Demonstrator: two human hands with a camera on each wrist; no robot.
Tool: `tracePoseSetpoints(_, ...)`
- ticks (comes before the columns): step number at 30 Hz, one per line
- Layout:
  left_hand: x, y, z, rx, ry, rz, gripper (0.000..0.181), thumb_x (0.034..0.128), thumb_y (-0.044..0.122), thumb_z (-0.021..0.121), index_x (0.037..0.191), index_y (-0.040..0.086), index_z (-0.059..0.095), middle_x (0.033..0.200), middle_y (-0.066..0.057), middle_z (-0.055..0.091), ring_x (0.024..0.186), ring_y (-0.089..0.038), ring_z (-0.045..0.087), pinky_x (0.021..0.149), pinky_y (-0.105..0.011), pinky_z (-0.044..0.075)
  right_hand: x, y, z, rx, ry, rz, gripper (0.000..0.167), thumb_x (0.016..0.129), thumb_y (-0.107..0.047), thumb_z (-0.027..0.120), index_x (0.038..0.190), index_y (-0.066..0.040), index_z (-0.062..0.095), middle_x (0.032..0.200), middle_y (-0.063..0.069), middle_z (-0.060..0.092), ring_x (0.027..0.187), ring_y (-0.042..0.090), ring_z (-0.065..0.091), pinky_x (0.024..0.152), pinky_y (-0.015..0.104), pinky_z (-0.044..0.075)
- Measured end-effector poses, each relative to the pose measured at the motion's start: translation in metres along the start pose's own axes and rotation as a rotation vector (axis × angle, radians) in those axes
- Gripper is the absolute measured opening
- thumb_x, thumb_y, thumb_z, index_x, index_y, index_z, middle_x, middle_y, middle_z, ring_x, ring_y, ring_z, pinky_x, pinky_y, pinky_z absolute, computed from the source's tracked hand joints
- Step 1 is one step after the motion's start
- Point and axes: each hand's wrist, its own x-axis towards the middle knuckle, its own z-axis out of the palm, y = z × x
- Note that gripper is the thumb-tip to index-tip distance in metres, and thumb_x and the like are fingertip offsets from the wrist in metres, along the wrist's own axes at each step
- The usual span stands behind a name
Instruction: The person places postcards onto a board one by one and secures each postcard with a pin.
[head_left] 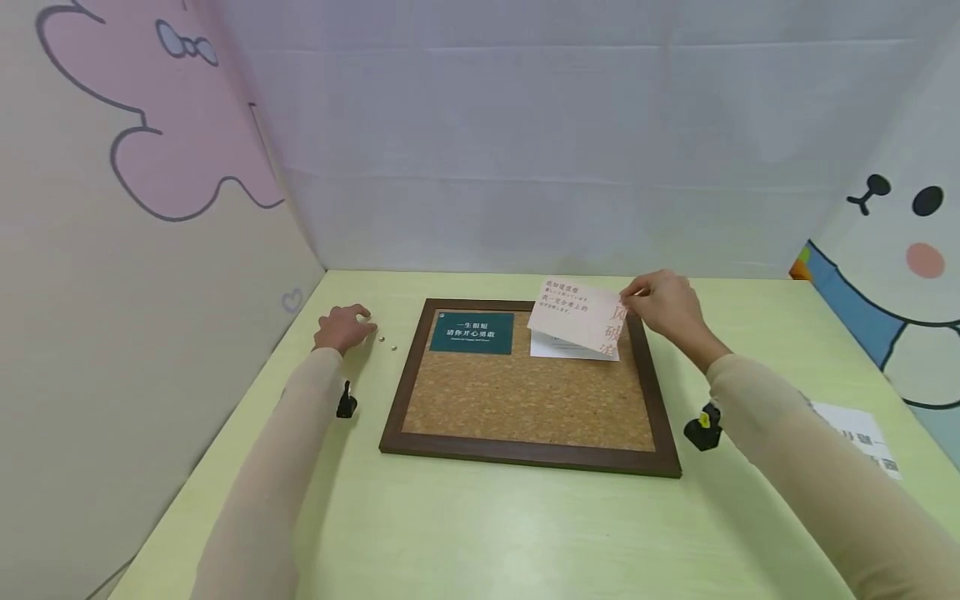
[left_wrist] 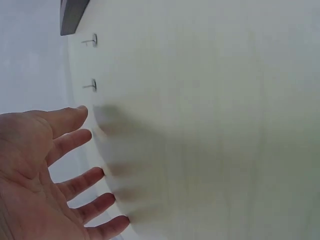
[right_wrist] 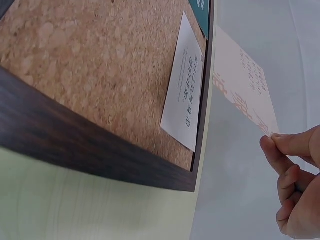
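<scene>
My right hand pinches a pale pink card by its edge, between thumb and fingertips. The card, printed with reddish characters, is lifted over the upper right of a wood-framed cork board. Below it on the cork lies a white card, partly covered in the head view. A dark green card lies at the board's upper left. My left hand is left of the board, fingers spread and relaxed, holding nothing. Beside its thumb, two thumbtacks stand points up on the table.
A white printed sheet lies on the table at the right, partly behind the right sleeve. Walls with cartoon figures flank the pale green table. A white curtain-like sheet hangs behind it.
</scene>
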Motion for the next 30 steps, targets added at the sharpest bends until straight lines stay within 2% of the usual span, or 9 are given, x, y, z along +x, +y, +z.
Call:
tracePoseSetpoints(8, 0.000, -0.009, 0.002, 0.019, 0.020, 0.022, 0.046, 0.0966, 0.033, 0.053, 0.138, 0.013, 0.050, 0.147, -0.032, 0.028, 0.132, -0.055, 0.025, 0.097, -0.073, 0.029, 0.002, -0.009, 0.009, 0.013, -0.026, 0.004, 0.018, 0.093, -0.011, 0.062, 0.103, -0.003, 0.075, 0.100, 0.021, 0.073, 0.073, 0.027, 0.067, 0.052, 0.028, 0.041)
tracePoseSetpoints(18, -0.003, -0.005, 0.000, 0.019, 0.005, -0.002, 0.045, 0.0962, 0.031, 0.053, 0.137, 0.012, 0.050, 0.145, -0.032, 0.029, 0.132, -0.055, 0.025, 0.098, -0.072, 0.029, 0.002, -0.016, 0.023, 0.037, -0.036, -0.022, 0.017, 0.092, -0.010, 0.064, 0.101, -0.003, 0.076, 0.097, 0.018, 0.075, 0.082, 0.030, 0.068, 0.056, 0.028, 0.041)
tracePoseSetpoints(25, -0.008, -0.002, 0.001, 0.023, 0.016, 0.000, 0.045, 0.0970, 0.030, 0.053, 0.138, 0.012, 0.050, 0.145, -0.031, 0.031, 0.132, -0.053, 0.026, 0.099, -0.071, 0.030, 0.002, -0.022, 0.029, 0.042, -0.047, -0.020, 0.018, 0.092, -0.009, 0.061, 0.101, -0.004, 0.076, 0.098, 0.016, 0.075, 0.065, 0.022, 0.056, 0.054, 0.029, 0.035)
tracePoseSetpoints(30, -0.011, -0.001, 0.000, 0.027, 0.021, 0.004, 0.044, 0.0977, 0.030, 0.053, 0.138, 0.011, 0.049, 0.144, -0.031, 0.031, 0.133, -0.054, 0.026, 0.099, -0.072, 0.029, 0.004, -0.027, 0.032, 0.047, -0.057, -0.034, 0.019, 0.092, -0.007, 0.060, 0.101, -0.003, 0.076, 0.096, 0.017, 0.075, 0.071, 0.024, 0.062, 0.055, 0.028, 0.039)
